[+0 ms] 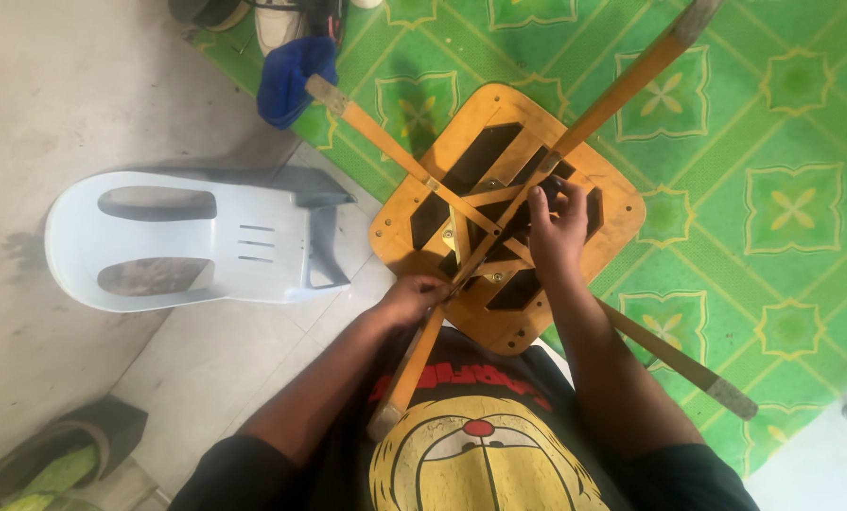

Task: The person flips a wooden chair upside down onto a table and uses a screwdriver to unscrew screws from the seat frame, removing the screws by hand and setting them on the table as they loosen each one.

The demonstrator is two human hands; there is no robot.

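Head view, looking straight down. A wooden stool [508,213] lies upside down on a green patterned mat [773,142], its square seat flat to the mat and its four legs splayed up toward the camera. Cross braces meet in the middle of the underside, over dark cutouts in the seat.

Left hand [412,301]: fingers curled shut around the near leg [414,364], just where that leg joins the seat frame. This leg runs down toward the person's chest.

Right hand [558,227]: lying on the centre of the underside, fingers bent and pressed in among the braces (whether they pinch something small there cannot be told; the fingertips are hidden by the wood).

Surroundings: a white plastic chair [187,241] tipped on its side on the grey floor [54,85], just left of the stool. A blue cloth [296,80] lies at the mat's upper edge, near one leg tip. A shoe [59,454] sits at lower left. The person wears a black shirt [485,445] with a yellow cartoon print.
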